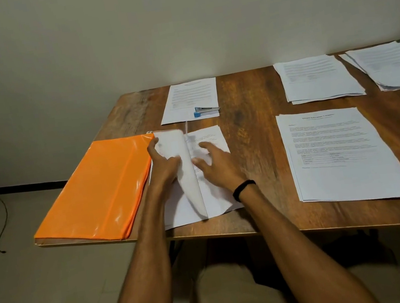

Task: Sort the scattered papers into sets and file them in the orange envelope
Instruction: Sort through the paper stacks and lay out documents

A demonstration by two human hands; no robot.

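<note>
While our left hand grips a lifted sheet, our right hand lies flat with loose fingers on the papers below. Just left of it lies the orange envelope.

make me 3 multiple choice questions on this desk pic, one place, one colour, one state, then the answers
1. Where is the stapler? A on a chair; B on the far sheet, at the table's back; C in a box.
2. What colour is the wristband? A black; B red; C white.
3. What is the left hand doing? A gripping the curled sheet; B lying flat; C hanging idle.
Answers: B, it rests on that sheet's near edge; A, the band is plainly black; A, fingers curl round the lifted page.
</note>
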